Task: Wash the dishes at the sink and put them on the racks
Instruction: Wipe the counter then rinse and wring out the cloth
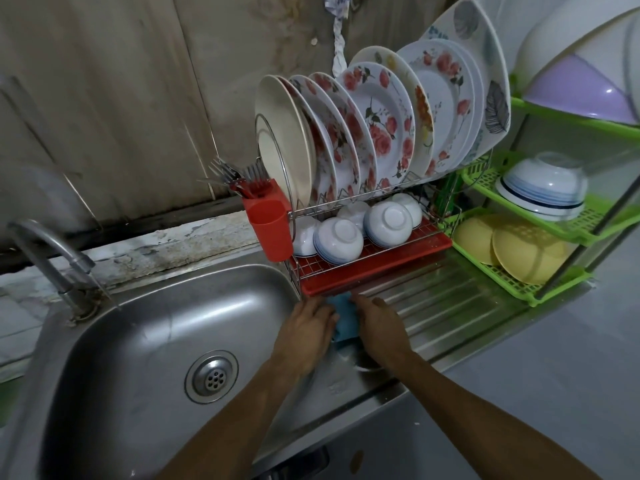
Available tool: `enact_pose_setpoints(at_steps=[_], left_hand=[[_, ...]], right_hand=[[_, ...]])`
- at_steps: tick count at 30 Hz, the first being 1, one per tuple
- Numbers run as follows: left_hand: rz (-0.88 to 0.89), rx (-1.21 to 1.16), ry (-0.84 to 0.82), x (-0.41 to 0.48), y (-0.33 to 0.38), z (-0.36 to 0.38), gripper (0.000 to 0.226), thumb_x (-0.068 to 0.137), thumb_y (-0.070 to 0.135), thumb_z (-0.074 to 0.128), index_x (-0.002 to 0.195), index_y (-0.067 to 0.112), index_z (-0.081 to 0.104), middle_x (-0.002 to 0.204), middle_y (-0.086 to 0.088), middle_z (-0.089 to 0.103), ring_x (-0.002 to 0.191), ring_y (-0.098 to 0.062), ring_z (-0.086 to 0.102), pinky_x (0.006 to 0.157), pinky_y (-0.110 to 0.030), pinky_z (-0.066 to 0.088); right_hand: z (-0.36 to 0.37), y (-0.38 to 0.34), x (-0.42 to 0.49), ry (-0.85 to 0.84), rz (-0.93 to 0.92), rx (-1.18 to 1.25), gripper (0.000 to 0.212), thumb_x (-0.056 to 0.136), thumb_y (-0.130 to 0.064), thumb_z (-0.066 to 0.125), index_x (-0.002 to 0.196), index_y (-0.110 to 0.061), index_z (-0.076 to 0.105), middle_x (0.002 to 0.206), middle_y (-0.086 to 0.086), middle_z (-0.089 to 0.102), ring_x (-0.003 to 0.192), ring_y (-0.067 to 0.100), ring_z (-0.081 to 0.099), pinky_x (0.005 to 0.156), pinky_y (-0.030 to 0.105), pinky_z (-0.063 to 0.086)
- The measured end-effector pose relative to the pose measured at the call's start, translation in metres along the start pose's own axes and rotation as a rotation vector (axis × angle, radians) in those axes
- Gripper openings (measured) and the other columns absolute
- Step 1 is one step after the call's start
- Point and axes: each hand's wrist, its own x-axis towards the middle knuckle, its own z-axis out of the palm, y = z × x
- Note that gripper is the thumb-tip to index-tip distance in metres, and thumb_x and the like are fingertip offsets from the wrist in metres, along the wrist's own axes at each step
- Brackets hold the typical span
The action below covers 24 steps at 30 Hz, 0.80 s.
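My left hand (304,327) and my right hand (379,323) meet at the sink's right rim, just in front of the red drip tray (381,271). Between them is a blue cloth (343,315); each hand holds one side of it, and most of the cloth is hidden under the fingers. The steel sink basin (145,327) holds no dishes. The wire dish rack (349,199) carries several floral plates (381,126) upright on top and several white bowls (341,240) upside down below.
The tap (52,254) stands at the sink's left rear. A red cutlery cup (272,226) with forks hangs on the rack's left end. A green plastic rack (540,244) on the right holds yellow plates, a striped bowl and a purple-white bowl. The ribbed drainboard (450,299) lies right of my hands.
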Motion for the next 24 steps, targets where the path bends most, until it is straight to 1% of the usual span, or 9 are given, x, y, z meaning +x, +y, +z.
enact_pose_setpoints(at_steps=[3,5,6,9,12,15,18,21,24], left_hand=[[-0.071,0.016,-0.152,-0.004,0.005,-0.005,0.074,0.098,0.059,0.008,0.142,0.02,0.052,0.156,-0.004,0.042,0.145,-0.023,0.035,0.12,-0.043,0.029],[-0.082,0.073,-0.215,-0.007,0.002,-0.009,0.071,0.1,0.062,0.014,0.153,0.019,0.037,0.163,-0.006,0.031,0.15,-0.024,0.025,0.123,-0.045,0.024],[-0.068,0.117,-0.232,-0.01,0.0,-0.008,0.068,0.102,0.059,0.02,0.155,0.018,0.03,0.165,-0.008,0.025,0.152,-0.026,0.022,0.123,-0.045,0.022],[-0.089,0.117,-0.266,-0.019,0.001,-0.005,0.07,0.105,0.054,0.026,0.161,0.016,0.009,0.169,-0.011,0.006,0.155,-0.031,0.011,0.124,-0.046,0.019],[-0.124,0.095,-0.317,-0.019,0.005,0.002,0.068,0.106,0.052,0.021,0.162,0.021,-0.004,0.169,-0.011,-0.006,0.155,-0.034,0.006,0.125,-0.049,0.017],[-0.177,0.085,-0.381,-0.014,0.004,0.002,0.066,0.106,0.051,0.018,0.161,0.024,-0.006,0.169,-0.009,-0.01,0.155,-0.036,0.003,0.125,-0.052,0.014],[-0.179,0.097,-0.432,-0.009,0.002,-0.002,0.065,0.106,0.052,0.017,0.161,0.027,-0.007,0.169,-0.008,-0.012,0.155,-0.036,-0.002,0.125,-0.052,0.011],[-0.167,0.096,-0.471,-0.006,-0.002,-0.004,0.066,0.105,0.053,0.017,0.16,0.03,-0.01,0.168,-0.006,-0.015,0.155,-0.036,-0.004,0.125,-0.054,0.009],[-0.194,0.087,-0.454,-0.006,-0.003,-0.005,0.066,0.105,0.054,0.018,0.16,0.031,-0.01,0.169,-0.004,-0.013,0.154,-0.035,0.006,0.124,-0.053,0.015]], right_hand=[[0.007,0.003,0.002,-0.034,-0.031,-0.087,0.043,0.101,-0.03,0.04,0.137,-0.016,0.058,0.113,0.018,0.063,0.097,0.04,0.061,0.086,0.046,0.052],[0.008,0.002,0.003,-0.085,-0.088,-0.172,0.058,0.1,-0.045,0.024,0.136,-0.015,0.058,0.121,0.016,0.061,0.105,0.038,0.059,0.091,0.048,0.05],[0.009,0.001,0.003,-0.117,-0.116,-0.201,0.064,0.099,-0.049,0.018,0.139,-0.015,0.055,0.131,0.015,0.059,0.114,0.038,0.057,0.096,0.05,0.048],[0.008,0.002,-0.002,-0.272,-0.141,-0.304,0.077,0.098,-0.054,0.001,0.156,-0.014,0.031,0.159,0.011,0.037,0.142,0.037,0.036,0.113,0.057,0.033],[0.006,0.006,0.005,-0.337,-0.18,-0.319,0.071,0.102,-0.052,-0.001,0.161,-0.015,0.014,0.167,0.007,0.021,0.153,0.031,0.018,0.121,0.055,0.019],[0.009,0.008,0.016,-0.317,-0.207,-0.318,0.094,0.091,-0.065,-0.017,0.16,-0.013,0.019,0.166,0.008,0.024,0.153,0.029,0.022,0.121,0.05,0.024],[0.016,0.009,0.016,-0.295,-0.196,-0.286,0.105,0.087,-0.066,-0.025,0.158,-0.007,0.024,0.163,0.013,0.031,0.15,0.031,0.03,0.119,0.051,0.028],[0.021,0.003,0.013,-0.326,-0.166,-0.289,0.103,0.091,-0.063,-0.023,0.156,-0.002,0.029,0.159,0.018,0.035,0.147,0.034,0.036,0.117,0.056,0.031],[0.019,0.003,0.015,-0.309,-0.168,-0.298,0.102,0.092,-0.062,-0.021,0.155,-0.001,0.031,0.158,0.019,0.037,0.145,0.035,0.039,0.115,0.057,0.033]])
